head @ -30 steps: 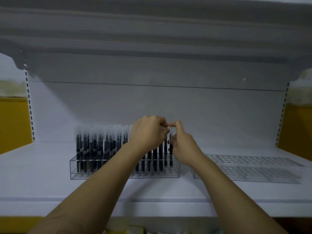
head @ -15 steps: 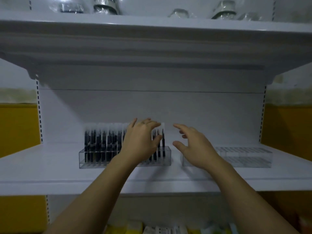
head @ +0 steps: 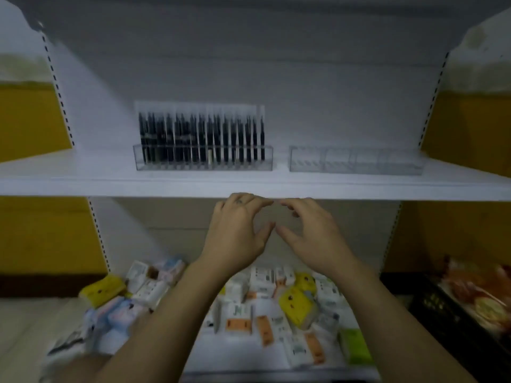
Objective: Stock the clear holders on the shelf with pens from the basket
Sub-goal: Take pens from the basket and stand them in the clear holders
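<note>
Both hands hang in front of the shelf (head: 69, 175), just below its front edge, and neither carries anything. The left hand (head: 235, 233) and the right hand (head: 312, 236) sit side by side with thumbs nearly touching. The left fingers (head: 249, 200) and right fingers (head: 301, 204) are loosely spread and gently bent, gripping no pen.

On the shelf, the left holder (head: 193, 167) stands packed with upright dark pens (head: 201, 136), row after row across nearly its whole width. Just beside it, to the right and apart by a small gap, the right holder (head: 355, 163) is bare, with no pen visible in its slots.

I judge this as the gap between two loads: one holder looks finished and the hands are free for a fresh batch. The step in hand is the fetch, not the placing.

No pen basket shows plainly. The lower shelf carries a jumble of small packets (head: 276, 313), and a dark crate (head: 442, 313) sits at the lower right (its contents look like orange wrappers, though blur makes that uncertain).

The next move calls for looking down to find the basket, taking a few pens and carrying them up to the right holder. Seating them will want care: each pen should go in upright, one slot at a time, probably starting from one end so that later pens are not blocked.
</note>
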Tool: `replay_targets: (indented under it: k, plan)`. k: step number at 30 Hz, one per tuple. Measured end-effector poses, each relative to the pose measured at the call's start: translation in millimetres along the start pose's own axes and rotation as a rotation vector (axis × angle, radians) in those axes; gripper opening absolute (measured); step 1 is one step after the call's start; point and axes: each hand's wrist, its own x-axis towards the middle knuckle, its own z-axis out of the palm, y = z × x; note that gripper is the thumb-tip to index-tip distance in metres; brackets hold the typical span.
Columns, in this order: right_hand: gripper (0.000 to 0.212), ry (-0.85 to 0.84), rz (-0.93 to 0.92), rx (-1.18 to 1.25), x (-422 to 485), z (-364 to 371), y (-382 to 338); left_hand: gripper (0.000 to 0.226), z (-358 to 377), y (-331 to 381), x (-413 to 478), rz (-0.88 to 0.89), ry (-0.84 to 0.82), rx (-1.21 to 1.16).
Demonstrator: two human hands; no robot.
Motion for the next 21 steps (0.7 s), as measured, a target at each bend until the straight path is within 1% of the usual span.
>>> replay_targets:
  k: [3,7,13,17,21]
  plan:
    - [0.053,-0.085,0.094,-0.060,-33.0,21.6,23.0,0.042,26.9,-2.7,-35.0,-0.059,-0.125,0.016]
    - [0.056,-0.243,0.235,-0.106,-69.2,52.3,52.6,0.047,64.5,-10.9,-73.2,-0.124,-0.288,0.019]
    - [0.058,-0.472,0.359,-0.095,-112.9,105.8,92.1,0.049,126.1,-23.0,-125.8,-0.242,-0.516,0.015]
    - [0.060,-0.629,0.450,-0.058,-144.0,145.3,114.2,0.051,165.9,-32.6,-164.2,-0.330,-0.685,-0.045]
    - [0.056,-0.768,0.572,-0.006,-174.4,175.5,137.3,0.049,194.3,-41.5,-201.6,-0.418,-0.831,-0.084]
